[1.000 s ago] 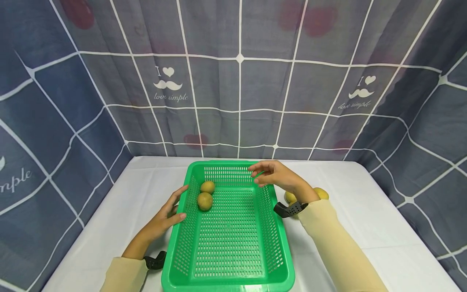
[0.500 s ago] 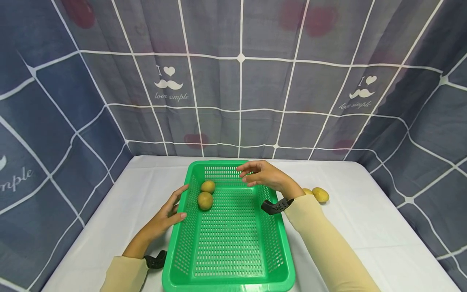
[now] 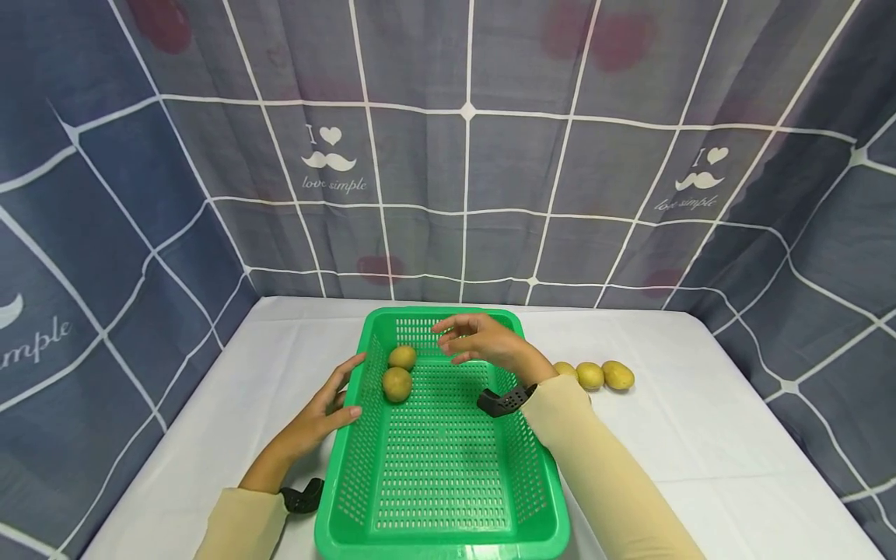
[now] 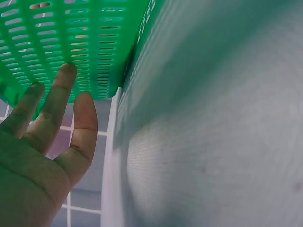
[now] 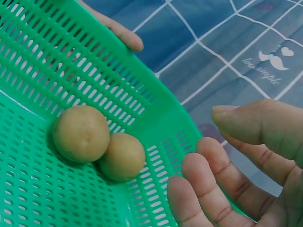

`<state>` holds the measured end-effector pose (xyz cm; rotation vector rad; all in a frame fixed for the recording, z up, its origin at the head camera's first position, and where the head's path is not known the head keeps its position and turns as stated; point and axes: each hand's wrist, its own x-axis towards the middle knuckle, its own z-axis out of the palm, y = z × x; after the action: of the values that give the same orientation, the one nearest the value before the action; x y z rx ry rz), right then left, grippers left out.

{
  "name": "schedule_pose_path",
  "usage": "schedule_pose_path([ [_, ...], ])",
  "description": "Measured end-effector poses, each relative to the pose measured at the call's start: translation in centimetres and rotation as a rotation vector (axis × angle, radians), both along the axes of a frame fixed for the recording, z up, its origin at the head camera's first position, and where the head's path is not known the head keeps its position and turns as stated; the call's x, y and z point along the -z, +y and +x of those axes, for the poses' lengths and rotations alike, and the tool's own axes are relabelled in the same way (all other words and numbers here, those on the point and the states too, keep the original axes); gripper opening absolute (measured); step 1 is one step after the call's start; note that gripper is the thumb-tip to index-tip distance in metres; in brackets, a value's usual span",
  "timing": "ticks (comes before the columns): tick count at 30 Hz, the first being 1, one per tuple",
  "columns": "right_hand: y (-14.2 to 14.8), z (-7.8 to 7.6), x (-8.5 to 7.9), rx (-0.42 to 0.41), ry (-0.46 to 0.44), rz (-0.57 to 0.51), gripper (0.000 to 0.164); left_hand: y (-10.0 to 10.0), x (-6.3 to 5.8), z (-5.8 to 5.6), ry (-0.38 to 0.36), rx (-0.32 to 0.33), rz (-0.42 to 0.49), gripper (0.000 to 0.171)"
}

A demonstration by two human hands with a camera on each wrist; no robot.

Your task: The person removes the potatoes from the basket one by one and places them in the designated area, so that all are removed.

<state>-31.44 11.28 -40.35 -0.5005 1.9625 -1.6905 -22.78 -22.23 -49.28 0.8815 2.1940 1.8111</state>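
Observation:
A green perforated plastic basket (image 3: pixel 332 490) stands on the white-covered table. Two potatoes (image 3: pixel 397 384) lie touching inside it by the left wall, and the right wrist view shows the same potatoes (image 5: pixel 81 134) up close. My left hand (image 3: pixel 318 416) rests against the basket's left side; in the left wrist view its extended fingers (image 4: pixel 59 92) lie at the outer wall. Above the basket's far part hovers my right hand (image 3: pixel 483 342), fingers loosely bent and apart, with nothing between them. It is to the right of the potatoes and does not touch them.
Right of the basket, a row of potatoes (image 3: pixel 590 376) lies on the table (image 3: pixel 700 435), partly hidden by my right forearm. A grey-blue checked curtain (image 3: pixel 504 171) closes off the back and both sides.
My right hand has moved left, from the basket's right rim to over its inside, uncovering more of the potatoes on the table. The left hand and the two potatoes inside have stayed put.

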Motion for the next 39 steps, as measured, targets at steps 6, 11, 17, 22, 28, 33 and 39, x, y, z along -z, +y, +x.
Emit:
schedule_pose_path([
  [6,-1.2,0.0,0.5,-0.015,-0.012,0.016,0.046,-0.1,0.3,-0.2,-0.005,0.018,0.027,0.078],
  [11,-2.0,-0.1,0.9,-0.017,-0.020,0.030,0.047,-0.1,0.4,-0.1,-0.002,0.016,0.027,0.078],
  [17,-2.9,-0.1,1.1,-0.024,-0.021,0.049,0.046,-0.1,0.3,-0.1,-0.001,0.013,0.023,0.078],
  [22,-3.6,-0.3,1.5,-0.023,-0.027,0.067,0.045,-0.1,0.3,-0.1,-0.006,0.019,0.028,0.078],
  [28,-4.6,-0.4,2.1,-0.024,-0.040,0.086,0.044,-0.2,0.3,-0.1,-0.016,0.017,0.029,0.079],
  [33,-5.2,-0.4,2.5,-0.064,-0.084,0.125,0.046,-0.2,0.3,-0.1,-0.019,0.024,0.038,0.079],
  [39,-5.6,-0.3,3.2,-0.087,-0.121,0.174,0.049,-0.1,0.2,-0.2,-0.020,0.033,0.044,0.079],
])
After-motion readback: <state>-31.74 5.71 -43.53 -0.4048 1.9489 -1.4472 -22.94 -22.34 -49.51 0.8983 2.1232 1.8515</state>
